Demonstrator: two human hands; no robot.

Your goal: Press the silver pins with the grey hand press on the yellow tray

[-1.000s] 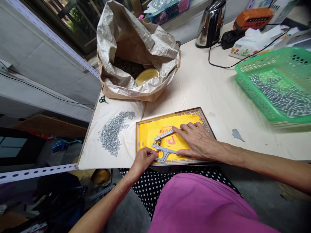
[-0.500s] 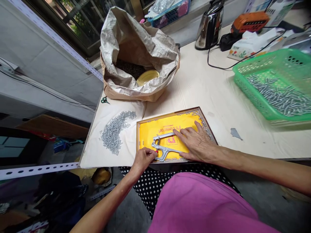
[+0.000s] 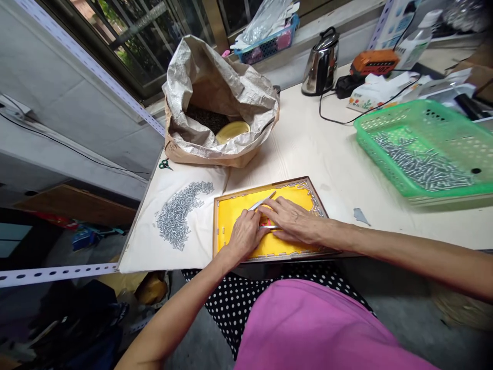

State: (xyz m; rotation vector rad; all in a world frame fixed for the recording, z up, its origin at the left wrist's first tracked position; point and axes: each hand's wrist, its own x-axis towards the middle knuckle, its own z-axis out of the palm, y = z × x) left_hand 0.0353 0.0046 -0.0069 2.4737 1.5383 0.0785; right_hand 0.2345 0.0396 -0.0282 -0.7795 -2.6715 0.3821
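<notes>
A wooden-framed tray (image 3: 214, 226) with a yellow lining lies at the table's front edge, small metal pieces along its rim. A grey metal plier-like tool (image 3: 262, 201) lies in it, mostly covered by my hands. My left hand (image 3: 244, 235) rests curled over the tool's jaw end. My right hand (image 3: 290, 221) lies flat on the handles with fingers stretched out. A pile of small silver metal pieces (image 3: 177, 214) sits on white cloth to the left of the tray.
A paper sack (image 3: 215, 97) holding dark material and a yellow bowl (image 3: 232, 131) stands behind the tray. A green basket (image 3: 427, 149) of metal pieces is at right. A kettle (image 3: 321, 61), cables and boxes line the back. Small scissors (image 3: 165, 164) lie at the left edge.
My left hand moved from the tray's front corner up onto the tool. My right hand slid left over it, and the tool turned so one handle points up-right. The camera view tilted up.
</notes>
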